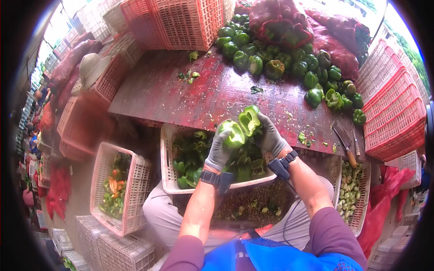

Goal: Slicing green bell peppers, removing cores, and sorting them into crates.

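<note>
My left hand (219,152), in a grey glove, is closed around one half of a green bell pepper (234,136). In my gloved right hand (272,137) is another green bell pepper half (249,120), its pale hollow inside showing. The two halves are close together at the table's near edge, above a pale plastic crate (167,159). Cut green pepper pieces (244,168) fill that crate, which sits between my knees. Whole green bell peppers (312,79) are heaped at the far right of the red-stained table (167,97).
A knife (344,141) with a wooden handle lies at the table's right edge, beside a thinner blade (356,143). Pepper cores fill a right-hand crate (366,194). Discoloured peppers lie in a tilted crate (138,192) at left. Stacked red crates (395,113) flank the table.
</note>
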The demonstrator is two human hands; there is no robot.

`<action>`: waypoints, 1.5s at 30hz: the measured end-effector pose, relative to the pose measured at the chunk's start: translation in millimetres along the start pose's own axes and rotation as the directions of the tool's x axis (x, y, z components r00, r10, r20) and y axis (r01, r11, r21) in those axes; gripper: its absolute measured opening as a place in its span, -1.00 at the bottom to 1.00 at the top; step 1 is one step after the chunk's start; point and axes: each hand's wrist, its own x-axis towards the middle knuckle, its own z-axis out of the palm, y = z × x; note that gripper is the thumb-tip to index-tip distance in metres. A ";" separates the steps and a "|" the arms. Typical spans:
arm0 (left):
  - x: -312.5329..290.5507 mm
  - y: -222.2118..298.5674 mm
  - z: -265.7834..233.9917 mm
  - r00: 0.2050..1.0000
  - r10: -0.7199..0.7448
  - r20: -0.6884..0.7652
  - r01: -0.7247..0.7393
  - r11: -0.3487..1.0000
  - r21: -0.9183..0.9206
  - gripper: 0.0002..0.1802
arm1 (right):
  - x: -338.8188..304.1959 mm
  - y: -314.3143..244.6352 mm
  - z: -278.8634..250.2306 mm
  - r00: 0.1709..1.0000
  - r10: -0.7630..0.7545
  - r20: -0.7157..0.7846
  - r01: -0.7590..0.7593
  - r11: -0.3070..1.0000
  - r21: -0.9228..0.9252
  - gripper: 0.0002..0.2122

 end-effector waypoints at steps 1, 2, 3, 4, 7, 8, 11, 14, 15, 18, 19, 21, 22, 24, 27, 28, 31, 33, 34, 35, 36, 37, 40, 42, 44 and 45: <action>-6.7 0.8 -1.0 1.000 0.007 -0.012 -0.007 1.000 0.001 -0.39 | -5.8 2.1 3.5 0.999 0.031 0.019 -0.032 0.996 0.083 -0.45; -13.9 2.8 -1.8 0.998 -0.019 0.055 0.026 0.993 -0.116 -0.38 | -10.7 2.3 6.5 0.996 -0.047 -0.071 0.047 0.999 -0.001 -0.46; -18.6 3.1 -2.8 0.995 -0.026 0.092 0.042 0.984 -0.171 -0.38 | -11.8 -7.1 -2.7 0.985 -0.111 -0.133 0.094 0.987 -0.127 -0.42; -23.1 2.6 -6.0 0.992 -0.034 0.125 0.062 0.972 -0.226 -0.37 | -11.5 -15.0 -13.4 0.966 -0.172 -0.196 0.118 0.959 -0.259 -0.38; -33.2 4.6 -12.9 0.970 -0.019 0.242 0.083 0.964 -0.253 -0.36 | -5.3 -34.9 -54.8 0.787 -0.555 -0.269 0.093 0.538 -0.838 -0.29; -33.9 3.8 -12.5 0.962 -0.018 0.274 0.089 0.964 -0.251 -0.36 | -7.0 -41.4 -74.2 0.712 -0.657 -0.248 -0.005 0.349 -0.937 -0.26; -45.2 17.2 -12.9 0.957 -0.007 0.291 0.051 0.988 -0.143 -0.29 | -15.8 -47.7 -79.9 0.818 -0.476 -0.322 0.058 0.625 -0.779 -0.30; -55.6 37.7 -15.2 0.989 -0.107 0.105 0.085 0.976 0.199 -0.12 | -33.3 -34.1 -64.3 0.985 -0.099 -0.143 0.078 0.986 -0.148 -0.39; -61.9 49.3 -21.8 0.990 -0.090 -0.112 0.134 0.857 0.497 -0.03 | -36.2 -23.3 -34.1 0.995 -0.029 -0.093 0.023 0.997 -0.070 -0.43; -66.0 44.7 -61.5 0.921 0.390 -0.016 0.019 -0.005 1.000 0.08 | -36.8 4.2 -0.2 0.998 0.063 0.021 -0.063 0.998 -0.004 -0.43; -66.2 39.6 -49.0 0.944 0.330 -0.023 -0.037 0.174 0.984 0.07 | -37.9 10.6 -3.1 0.992 0.124 0.039 -0.126 0.991 0.054 -0.43; -67.8 29.2 -20.7 0.976 0.215 -0.035 -0.090 0.543 0.835 -0.03 | -32.7 26.3 -9.5 0.935 0.245 0.256 -0.279 0.954 0.108 -0.43; -79.1 27.5 -12.6 0.983 0.171 -0.066 -0.083 0.733 0.675 -0.12 | -40.2 37.5 30.0 0.932 0.323 0.165 -0.345 0.930 0.124 -0.42; -78.9 6.5 16.9 0.996 0.070 -0.062 -0.048 0.953 0.299 -0.29 | -44.1 53.4 36.4 0.947 0.287 0.142 -0.285 0.958 -0.032 -0.38; -89.5 6.3 0.8 0.988 -0.075 -0.136 0.067 0.996 -0.061 -0.53 | -55.2 69.9 57.1 0.994 -0.018 -0.109 -0.065 0.700 -0.711 -0.47; -92.7 10.4 -8.3 0.980 -0.125 -0.155 0.105 0.986 -0.131 -0.60 | -73.5 59.5 74.5 0.972 -0.234 -0.024 0.042 0.273 -0.961 -0.56; -108.2 21.5 0.7 0.965 -0.236 -0.116 0.200 0.944 -0.261 -0.57 | -113.0 37.6 87.9 0.681 -0.436 0.588 0.379 -0.477 -0.793 -0.57; -118.7 28.2 9.9 0.997 0.045 0.061 -0.071 0.816 0.573 -0.48 | -119.1 30.7 88.2 0.594 -0.172 0.786 0.436 -0.752 -0.494 -0.49; -118.9 24.7 8.9 0.996 0.027 0.089 -0.074 0.810 0.582 -0.46 | -119.3 30.8 89.6 0.593 -0.172 0.787 0.435 -0.754 -0.493 -0.49; -122.1 22.2 9.0 0.998 -0.025 0.061 -0.010 0.858 0.513 -0.45 | -118.2 32.2 89.6 0.561 -0.077 0.824 0.484 -0.778 -0.401 -0.49; -125.2 19.9 9.9 0.996 -0.082 0.020 0.067 0.908 0.414 -0.43 | -117.0 32.0 88.6 0.524 0.020 0.852 0.526 -0.794 -0.305 -0.50; -126.2 15.5 12.2 0.991 -0.133 -0.022 0.133 0.944 0.302 -0.49 | -116.7 32.4 87.6 0.523 0.019 0.852 0.522 -0.798 -0.302 -0.50; -129.2 3.1 13.7 0.973 -0.174 -0.151 0.186 0.980 0.066 -0.59 | -115.6 43.6 88.9 0.480 0.084 0.873 0.558 -0.797 -0.231 -0.59; -129.0 4.4 13.0 0.952 -0.158 -0.261 0.175 0.984 0.041 -0.60 | -112.6 52.8 93.3 0.526 0.062 0.849 0.561 -0.775 -0.291 -0.57; -130.6 4.9 9.9 0.942 -0.064 -0.329 0.113 0.985 0.132 -0.60 | -112.1 64.0 99.9 0.542 -0.041 0.839 0.551 -0.737 -0.392 -0.58; -131.0 6.5 12.7 0.944 0.024 -0.330 0.059 0.969 0.239 -0.60 | -112.3 69.3 101.0 0.543 -0.043 0.838 0.548 -0.738 -0.393 -0.58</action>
